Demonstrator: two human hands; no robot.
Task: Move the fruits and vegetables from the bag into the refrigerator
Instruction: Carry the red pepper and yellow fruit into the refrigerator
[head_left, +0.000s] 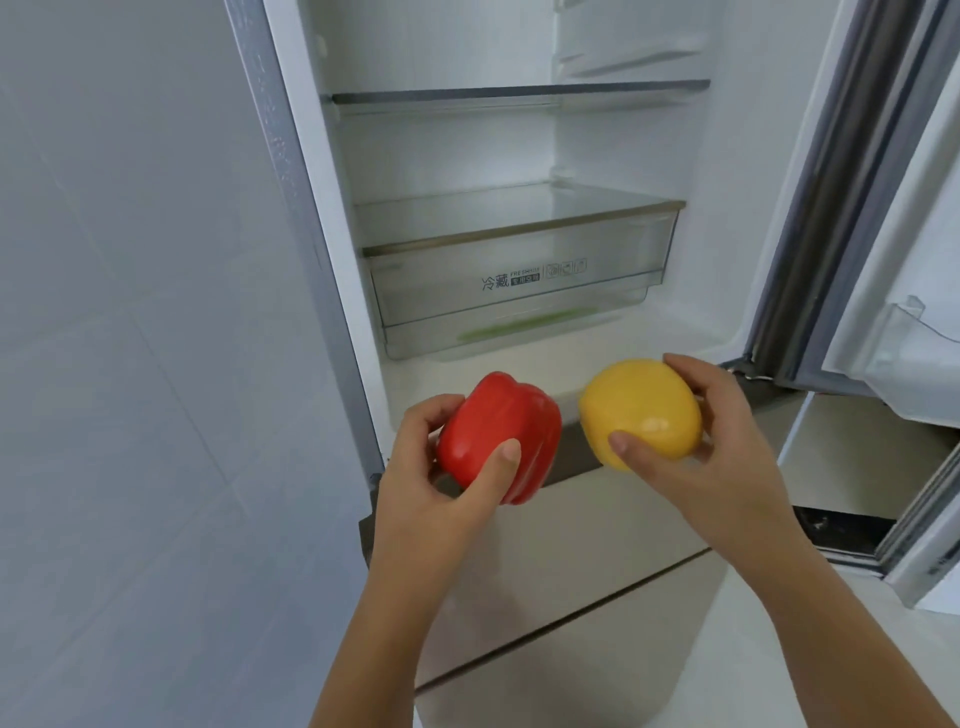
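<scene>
Pale tiled wall at left, open refrigerator ahead; one pepper in each of my hands.

My left hand grips the red pepper, thumb across its near face and fingers curled behind it. My right hand grips the yellow pepper the same way. The two peppers are held side by side, not touching, in the air at the front lip of the open compartment. Behind them sits a clear drawer, pushed in beneath a glass shelf, and an upper shelf lies higher. A green streak shows through the drawer's base, but I cannot tell what it is. The door stands open at right, with a clear bin on its inner side. Beige drawer fronts lie below my hands.
</scene>
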